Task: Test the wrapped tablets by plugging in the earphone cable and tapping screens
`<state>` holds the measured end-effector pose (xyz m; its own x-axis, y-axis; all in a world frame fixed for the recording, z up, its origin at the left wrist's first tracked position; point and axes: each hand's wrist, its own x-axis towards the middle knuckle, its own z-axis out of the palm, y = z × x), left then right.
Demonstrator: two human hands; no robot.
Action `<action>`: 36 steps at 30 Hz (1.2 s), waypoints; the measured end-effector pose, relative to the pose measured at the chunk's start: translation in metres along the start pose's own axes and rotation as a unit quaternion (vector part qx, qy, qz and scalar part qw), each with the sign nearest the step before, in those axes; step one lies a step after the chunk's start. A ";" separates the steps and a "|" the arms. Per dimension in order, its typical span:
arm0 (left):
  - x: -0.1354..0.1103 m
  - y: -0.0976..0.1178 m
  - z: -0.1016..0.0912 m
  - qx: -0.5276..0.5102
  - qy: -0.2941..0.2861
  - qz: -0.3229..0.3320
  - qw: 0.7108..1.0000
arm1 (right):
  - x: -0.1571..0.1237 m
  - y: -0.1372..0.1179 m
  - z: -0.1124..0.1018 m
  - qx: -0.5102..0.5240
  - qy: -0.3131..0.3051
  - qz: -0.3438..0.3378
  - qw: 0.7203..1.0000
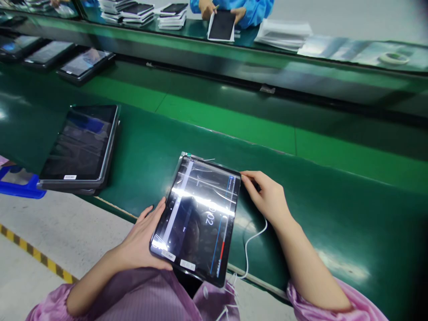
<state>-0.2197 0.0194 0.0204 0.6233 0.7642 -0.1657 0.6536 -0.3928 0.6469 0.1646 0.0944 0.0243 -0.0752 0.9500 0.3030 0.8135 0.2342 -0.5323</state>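
Note:
A tablet [200, 214] with a lit screen and glossy film lies tilted at the near edge of the green bench, its lower end over the edge. My left hand [147, 240] grips its left side, the thumb along the lower edge and the fingers at the side. At the tablet's upper right corner, my right hand [267, 196] has thumb and forefinger pinched together against the edge. A thin white cable [247, 249] comes out from under this hand and loops down past the bench edge; its end is hidden in my fingers.
Left of me, a stack of dark tablets [80, 147] sits on the bench [351, 223]. More tablets [85, 64] lie on the green conveyor [200, 113] beyond. Across it, a co-worker's hands [239, 15] hold another tablet [222, 26] near paper stacks [284, 33]. A blue stool [23, 189] stands lower left.

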 end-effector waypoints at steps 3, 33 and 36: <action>0.000 0.000 0.001 0.004 0.008 0.004 1.000 | 0.001 -0.001 -0.001 -0.002 0.002 -0.005 1.000; -0.004 0.008 0.006 0.040 0.062 -0.049 0.996 | -0.008 0.019 0.006 -0.112 -0.003 -0.024 0.993; -0.004 0.009 0.008 0.042 0.051 -0.046 0.997 | -0.013 0.024 0.000 -0.069 -0.003 0.001 0.998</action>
<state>-0.2132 0.0083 0.0209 0.5154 0.8451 -0.1423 0.7422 -0.3571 0.5671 0.1850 0.0878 0.0081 -0.0775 0.9516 0.2974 0.8855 0.2028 -0.4180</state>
